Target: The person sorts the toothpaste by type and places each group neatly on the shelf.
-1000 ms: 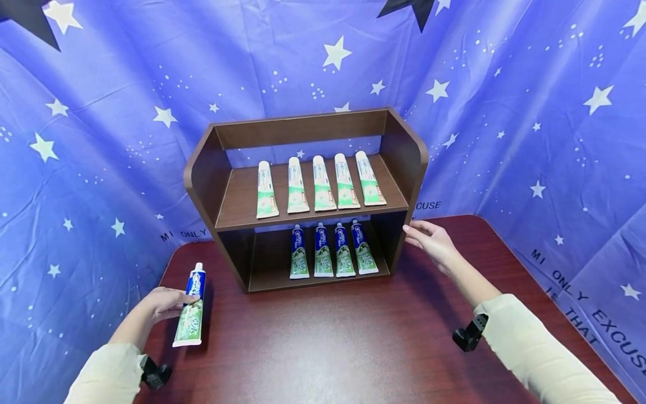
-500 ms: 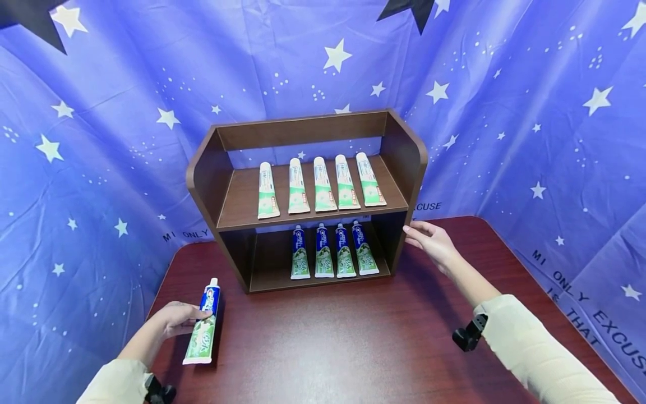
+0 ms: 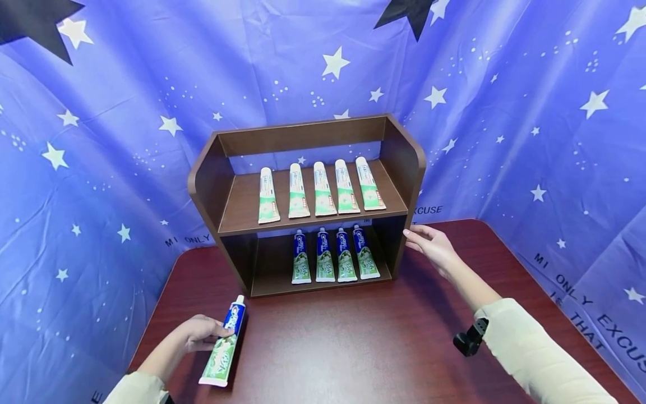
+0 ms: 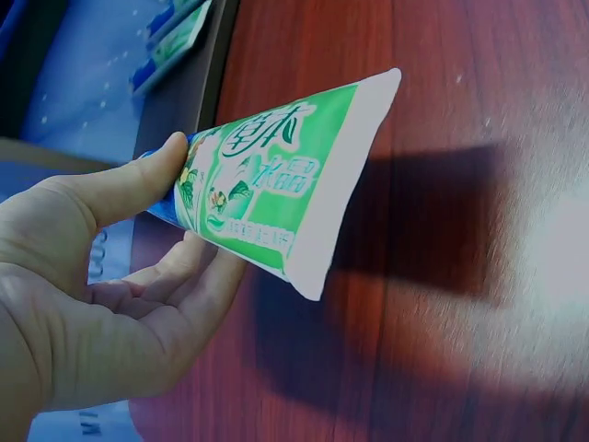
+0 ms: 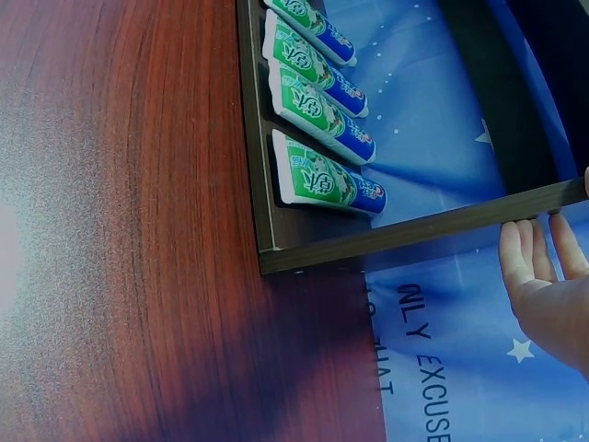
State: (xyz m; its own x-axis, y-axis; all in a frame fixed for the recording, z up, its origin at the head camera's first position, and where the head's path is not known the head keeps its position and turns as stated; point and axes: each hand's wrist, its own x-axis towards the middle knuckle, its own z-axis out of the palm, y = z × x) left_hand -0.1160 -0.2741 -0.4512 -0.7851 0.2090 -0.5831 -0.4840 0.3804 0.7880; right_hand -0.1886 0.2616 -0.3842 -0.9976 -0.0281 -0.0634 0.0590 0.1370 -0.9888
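My left hand [image 3: 201, 332] pinches a blue and green toothpaste tube [image 3: 221, 354] at mid-length, thumb on top and fingers beneath. Its white cap points towards the dark brown two-tier shelf [image 3: 303, 137], and its flat crimped end faces me. In the left wrist view the tube [image 4: 276, 175] hangs above the table with its shadow below. My right hand [image 3: 435, 248] touches the shelf's right side panel near the front edge. The right wrist view shows its rather straight fingers [image 5: 517, 253] against the panel's outer face; most of the thumb is out of view.
Several white and green tubes [image 3: 324, 191] lie in a row on the upper tier. Several blue and green tubes [image 3: 323, 258] lie on the lower tier, right of its left part. A starry blue curtain [image 3: 126, 140] surrounds the reddish-brown table [image 3: 323, 342].
My left hand has carried the toothpaste tube to the right and nearer to me, tilting its cap end rightward. The right hand stays at the shelf's side. The view has shifted slightly.
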